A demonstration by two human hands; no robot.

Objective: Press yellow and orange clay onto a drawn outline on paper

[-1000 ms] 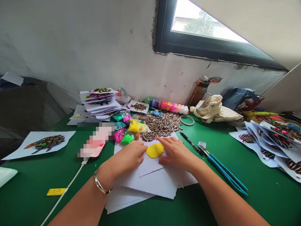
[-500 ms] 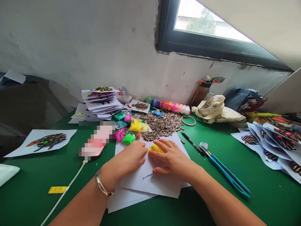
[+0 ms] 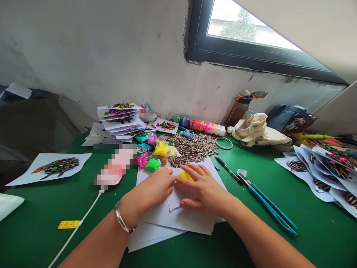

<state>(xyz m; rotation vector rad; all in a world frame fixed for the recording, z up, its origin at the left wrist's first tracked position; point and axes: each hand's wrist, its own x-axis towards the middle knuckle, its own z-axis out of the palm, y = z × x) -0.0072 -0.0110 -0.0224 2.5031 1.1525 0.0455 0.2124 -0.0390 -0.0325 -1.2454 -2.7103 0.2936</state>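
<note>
Fingers [image 3: 189, 184] of the right hand [image 3: 206, 191] lie spread out flat over a lump of yellow clay [image 3: 186, 175], and I see that this hand is not gripping anything. The clay sits on a small white sheet [image 3: 174, 201], partly hidden under those fingers. The left hand [image 3: 157, 185] is gently curled, its fingertips just beside the clay; I can't tell if it pinches anything. A silver bracelet [image 3: 119, 219] is on the left wrist.

Under the small sheet I see bigger white papers [image 3: 195, 226] on a green surface [image 3: 217, 250]. Just past the hands are little bags of clay, like a green bag [image 3: 153, 164], a pink bag [image 3: 143, 160] and a yellow bag [image 3: 160, 148]. Right next to them is a big pile of striped sunflower seeds [image 3: 192, 149].

To the right of the papers I see a black pen [image 3: 229, 171] and a blue-handled tool [image 3: 264, 204]. To the left are a white cable [image 3: 74, 230] and a turtle picture [image 3: 58, 166] made with seeds.

Farther back are a stack of seed pictures [image 3: 121, 123], a row of bright tubs [image 3: 201, 125], a brown bottle [image 3: 237, 111] that leans over, and a cream cloth bag [image 3: 252, 130].
</note>
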